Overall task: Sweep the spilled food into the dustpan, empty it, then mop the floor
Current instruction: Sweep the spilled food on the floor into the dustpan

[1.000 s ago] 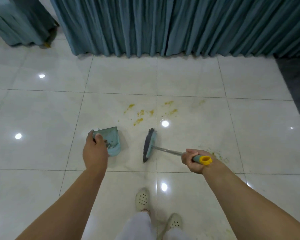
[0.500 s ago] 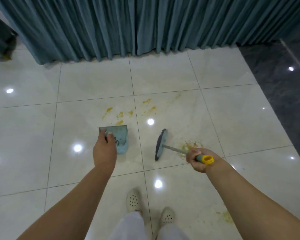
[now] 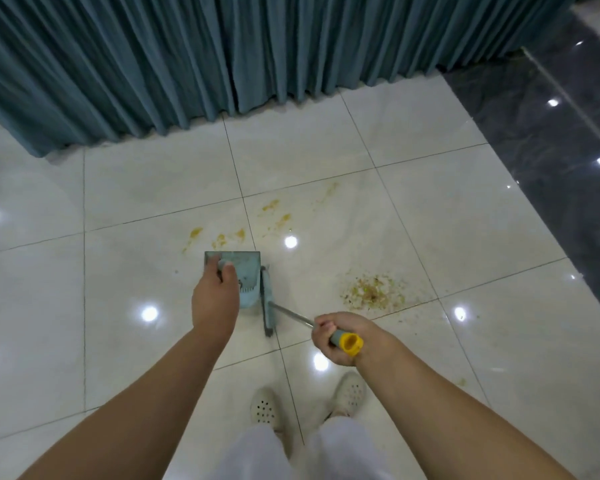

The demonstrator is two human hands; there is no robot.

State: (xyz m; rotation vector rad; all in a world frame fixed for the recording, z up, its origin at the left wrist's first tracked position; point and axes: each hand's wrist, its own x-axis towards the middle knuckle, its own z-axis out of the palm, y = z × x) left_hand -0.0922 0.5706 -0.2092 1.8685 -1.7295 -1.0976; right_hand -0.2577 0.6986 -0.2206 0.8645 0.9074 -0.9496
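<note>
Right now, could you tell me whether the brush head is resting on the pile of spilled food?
No, the brush head sits against the dustpan, while the pile of spilled food lies apart to its right.

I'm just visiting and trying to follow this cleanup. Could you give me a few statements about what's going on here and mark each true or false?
1. The left hand holds the dustpan. True.
2. The broom head is far from the dustpan. False: it sits right against the dustpan's right side.
3. The right hand grips the broom handle near its yellow end. True.
4. The floor is already free of food. False: a patch of crumbs lies to the right of the broom, and yellow smears lie beyond the dustpan.
5. The curtain is red. False: it is blue-green.
</note>
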